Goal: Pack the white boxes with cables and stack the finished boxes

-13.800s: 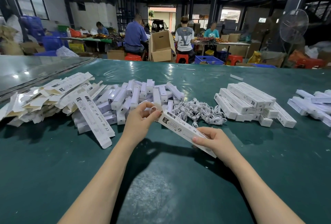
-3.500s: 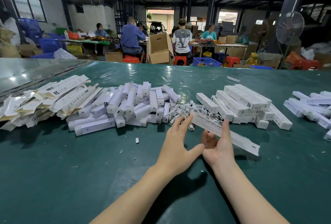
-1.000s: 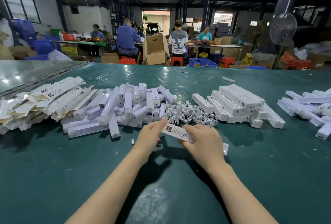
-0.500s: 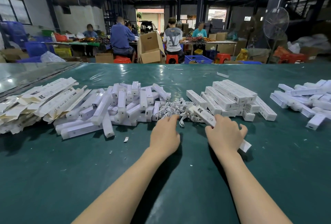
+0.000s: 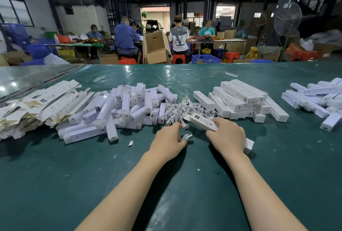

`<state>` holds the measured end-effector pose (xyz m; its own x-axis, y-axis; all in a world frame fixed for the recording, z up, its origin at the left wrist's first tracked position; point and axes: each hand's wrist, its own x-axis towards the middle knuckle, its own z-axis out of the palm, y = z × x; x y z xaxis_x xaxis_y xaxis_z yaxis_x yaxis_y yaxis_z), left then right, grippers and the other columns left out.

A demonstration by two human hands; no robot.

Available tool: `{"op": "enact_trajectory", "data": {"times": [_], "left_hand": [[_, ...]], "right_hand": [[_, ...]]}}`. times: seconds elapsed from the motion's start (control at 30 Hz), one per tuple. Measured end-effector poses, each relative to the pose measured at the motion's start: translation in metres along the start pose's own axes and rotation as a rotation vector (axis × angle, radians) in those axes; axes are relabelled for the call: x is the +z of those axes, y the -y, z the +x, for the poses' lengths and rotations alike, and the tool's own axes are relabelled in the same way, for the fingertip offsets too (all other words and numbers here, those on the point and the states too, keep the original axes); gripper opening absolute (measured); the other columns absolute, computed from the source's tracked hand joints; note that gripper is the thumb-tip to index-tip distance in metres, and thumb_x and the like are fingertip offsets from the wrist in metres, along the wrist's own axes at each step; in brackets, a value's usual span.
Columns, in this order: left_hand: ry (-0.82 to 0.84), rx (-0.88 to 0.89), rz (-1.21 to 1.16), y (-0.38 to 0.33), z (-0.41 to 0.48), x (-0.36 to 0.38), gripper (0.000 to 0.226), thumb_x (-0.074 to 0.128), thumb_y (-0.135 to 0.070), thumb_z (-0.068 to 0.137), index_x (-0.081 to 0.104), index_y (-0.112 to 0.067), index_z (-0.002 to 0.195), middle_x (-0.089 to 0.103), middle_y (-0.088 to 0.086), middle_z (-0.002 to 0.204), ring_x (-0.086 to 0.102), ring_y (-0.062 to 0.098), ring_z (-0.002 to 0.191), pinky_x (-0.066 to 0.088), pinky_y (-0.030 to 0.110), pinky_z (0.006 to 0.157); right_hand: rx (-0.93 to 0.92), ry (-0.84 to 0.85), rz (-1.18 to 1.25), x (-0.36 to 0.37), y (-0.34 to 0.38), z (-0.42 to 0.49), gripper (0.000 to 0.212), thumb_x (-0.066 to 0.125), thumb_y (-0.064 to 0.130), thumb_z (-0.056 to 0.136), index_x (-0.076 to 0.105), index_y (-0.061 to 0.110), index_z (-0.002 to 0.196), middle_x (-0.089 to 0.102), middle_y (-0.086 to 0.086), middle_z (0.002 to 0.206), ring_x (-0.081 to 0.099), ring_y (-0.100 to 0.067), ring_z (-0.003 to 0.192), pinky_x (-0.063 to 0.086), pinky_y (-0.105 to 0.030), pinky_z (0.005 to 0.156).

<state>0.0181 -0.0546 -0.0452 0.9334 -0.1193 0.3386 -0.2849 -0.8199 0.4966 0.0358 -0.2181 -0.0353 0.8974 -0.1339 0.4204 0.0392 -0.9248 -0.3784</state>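
Having reached into the cable heap [image 5: 185,108] half a second before, your left hand [image 5: 169,141] had pulled one cable [image 5: 187,136] clear, fingers pinched on it, while your right hand [image 5: 228,136] kept its fingers curled round the box [image 5: 202,120], near end on the table [image 5: 74,175], so loading could follow.

On the table [image 5: 55,184] before me I have flat cartons [image 5: 37,103] far left, a heap of boxes [image 5: 125,108] right of them, the cable tangle [image 5: 177,110] at centre, behind my left hand [image 5: 168,142] with one cable [image 5: 187,136] in it, a box [image 5: 201,120] in my right hand [image 5: 229,138] beside it, stacked boxes [image 5: 240,97] behind that, and a loose pile [image 5: 318,99] far right.
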Motion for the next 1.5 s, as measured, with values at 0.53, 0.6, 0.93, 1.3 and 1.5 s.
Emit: {"op": "enact_trajectory", "data": {"times": [0.53, 0.6, 0.93, 1.3, 1.5], "left_hand": [[-0.569, -0.262, -0.891, 0.013, -0.017, -0.029, 0.03, 0.072, -0.007, 0.078, 0.048, -0.025, 0.084, 0.065, -0.011, 0.056, 0.054, -0.001, 0.05, 0.042, 0.009, 0.054], [-0.633, -0.245, -0.867, 0.011, -0.018, -0.029, 0.03, 0.072, -0.006, 0.076, 0.05, -0.025, 0.08, 0.065, -0.009, 0.063, 0.058, -0.004, 0.055, 0.042, 0.007, 0.057], [-0.774, -0.227, -0.891, 0.008, -0.019, -0.029, 0.028, 0.067, -0.004, 0.081, 0.046, -0.022, 0.074, 0.057, 0.001, 0.063, 0.055, -0.001, 0.051, 0.042, 0.01, 0.058], [-0.57, -0.222, -0.715, 0.023, -0.022, -0.031, 0.027, 0.074, -0.001, 0.073, 0.062, -0.026, 0.068, 0.061, -0.008, 0.066, 0.059, 0.001, 0.058, 0.046, 0.009, 0.059], [-0.502, -0.221, -0.654, 0.028, -0.024, -0.032, 0.026, 0.07, -0.001, 0.077, 0.06, -0.023, 0.067, 0.065, -0.012, 0.07, 0.063, -0.007, 0.061, 0.048, 0.013, 0.059]], "right_hand": [[-0.174, 0.293, 0.419, -0.009, 0.023, -0.013, 0.053, 0.052, 0.032, 0.048, 0.071, 0.028, 0.098, 0.068, 0.007, 0.089, 0.059, -0.014, 0.085, 0.042, -0.022, 0.073], [-0.205, 0.345, 0.417, -0.01, 0.024, -0.015, 0.047, 0.056, 0.031, 0.05, 0.072, 0.029, 0.095, 0.066, 0.01, 0.081, 0.058, -0.012, 0.08, 0.042, -0.022, 0.07], [-0.212, 0.363, 0.485, -0.009, 0.025, -0.017, 0.037, 0.069, 0.017, 0.06, 0.073, 0.027, 0.096, 0.064, 0.014, 0.079, 0.058, -0.009, 0.078, 0.041, -0.017, 0.067], [-0.217, 0.237, 0.345, -0.003, 0.029, -0.023, 0.035, 0.066, 0.017, 0.065, 0.07, 0.032, 0.096, 0.071, 0.005, 0.091, 0.06, -0.02, 0.089, 0.046, -0.029, 0.074], [-0.2, 0.222, 0.315, -0.001, 0.029, -0.023, 0.037, 0.065, 0.019, 0.068, 0.069, 0.035, 0.101, 0.071, 0.008, 0.094, 0.06, -0.018, 0.091, 0.043, -0.026, 0.072]]}}
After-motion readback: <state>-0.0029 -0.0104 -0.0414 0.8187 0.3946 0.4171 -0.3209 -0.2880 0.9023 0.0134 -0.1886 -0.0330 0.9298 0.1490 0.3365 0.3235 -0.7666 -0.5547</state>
